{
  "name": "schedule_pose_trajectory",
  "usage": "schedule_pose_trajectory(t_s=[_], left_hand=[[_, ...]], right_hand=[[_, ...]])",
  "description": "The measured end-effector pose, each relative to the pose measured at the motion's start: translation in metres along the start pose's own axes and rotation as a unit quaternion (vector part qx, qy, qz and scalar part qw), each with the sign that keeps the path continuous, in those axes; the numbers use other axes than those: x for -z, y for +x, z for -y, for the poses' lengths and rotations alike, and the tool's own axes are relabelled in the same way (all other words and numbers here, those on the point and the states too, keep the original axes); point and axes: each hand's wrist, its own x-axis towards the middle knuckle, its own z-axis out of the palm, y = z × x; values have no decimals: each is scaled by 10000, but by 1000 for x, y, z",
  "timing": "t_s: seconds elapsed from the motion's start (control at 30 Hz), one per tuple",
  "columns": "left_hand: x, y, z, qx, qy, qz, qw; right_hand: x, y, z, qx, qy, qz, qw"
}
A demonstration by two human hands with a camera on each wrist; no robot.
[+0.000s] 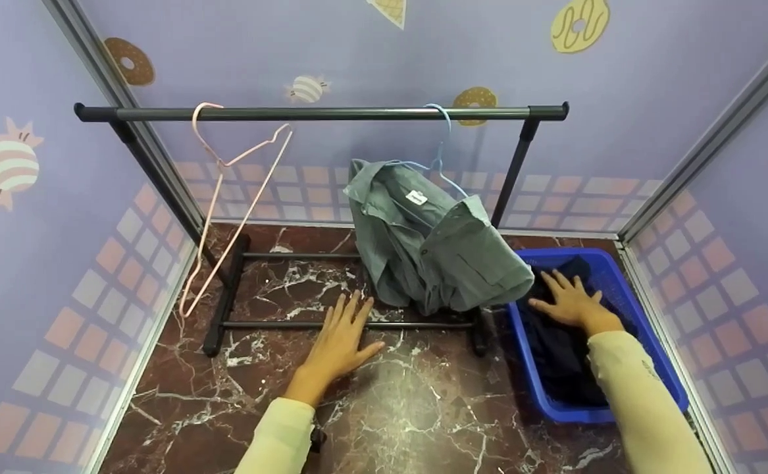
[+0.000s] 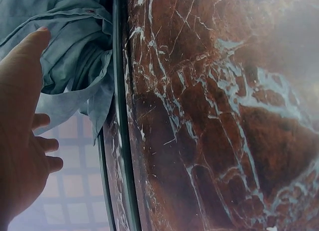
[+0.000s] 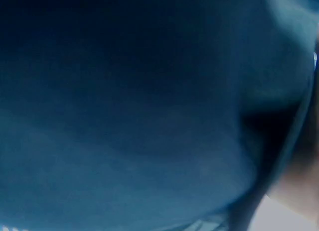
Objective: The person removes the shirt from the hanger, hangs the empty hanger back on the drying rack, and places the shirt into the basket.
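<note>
My left hand is held out with spread fingers in front of the rack's lower bar, near the hem of a grey-green button shirt. Nothing is in it; the left wrist view shows the same hand beside the shirt cloth. Over at the right, my right hand rests with fingers extended on dark clothes inside a blue plastic basket. Blurred dark blue cloth fills most of the right wrist view. The shirt hangs lopsided from a light blue hanger.
A black garment rack stands on the marbled floor. On its top bar, toward the left, hangs a bare pink hanger. Patterned purple wall panels enclose the back and both sides; the basket sits close to the right wall.
</note>
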Motion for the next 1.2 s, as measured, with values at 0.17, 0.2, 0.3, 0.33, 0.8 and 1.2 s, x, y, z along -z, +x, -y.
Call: schedule_pose_trajectory(t_s=[0.17,0.2,0.3,0.33,0.8,1.2], left_hand=[[-2,-1,1,8,-8,4,10000],[-2,-2,1,1,-1,-19,10000],[-3,-3,2,-9,51,-57,10000],[-3,-3,2,-14,46,-61,10000],[0,-3,2,11,27,-38,10000],[3,-2,1,-33,72,-77,9999]], right_hand=[[-10,0,-4,44,215,223,9995],[-11,0,-5,50,263,279,9993],[-14,2,-5,65,356,491,9981],[-15,3,-5,45,393,567,9976],[-18,-1,-8,155,690,330,9970],[12,-37,-7,-12,717,-571,9958]])
